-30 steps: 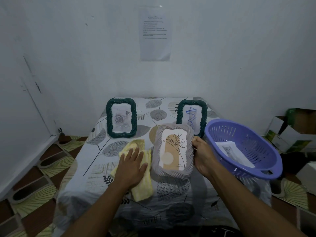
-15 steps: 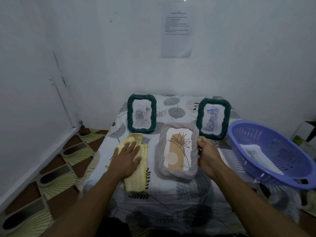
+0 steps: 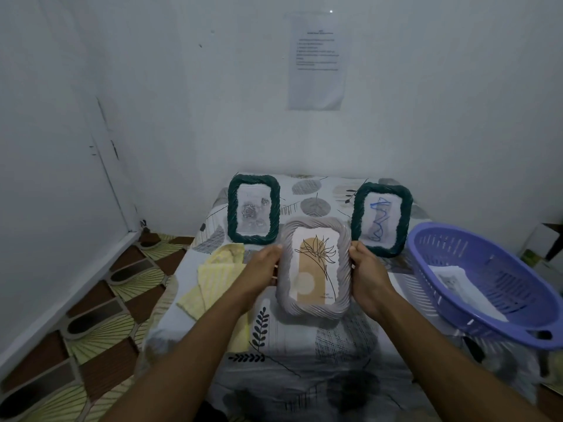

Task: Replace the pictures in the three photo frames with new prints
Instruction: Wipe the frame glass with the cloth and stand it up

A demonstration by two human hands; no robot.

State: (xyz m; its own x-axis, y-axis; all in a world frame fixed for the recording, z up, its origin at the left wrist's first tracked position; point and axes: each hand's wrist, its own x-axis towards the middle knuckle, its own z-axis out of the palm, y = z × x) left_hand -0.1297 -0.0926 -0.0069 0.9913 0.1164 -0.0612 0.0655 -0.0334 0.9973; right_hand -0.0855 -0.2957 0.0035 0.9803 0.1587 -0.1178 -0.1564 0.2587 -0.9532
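Grey frame [image 3: 315,271] at the middle of the patterned surface [image 3: 304,345], face up toward the camera, tan plant print inside; left hand [image 3: 262,269] on its left edge, right hand [image 3: 367,275] on its right edge, each grip clasped round the rim; left green frame [image 3: 253,208] and right green frame [image 3: 381,219] upright behind it; yellow cloth [image 3: 213,281] left of it; purple basket [image 3: 502,287] right of it, loose print [image 3: 454,281] inside.

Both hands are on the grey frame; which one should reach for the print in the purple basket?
Right, probably. The right hand grips the grey frame on the side nearest the purple basket, where the print lies. The left hand would have to cross the frame.
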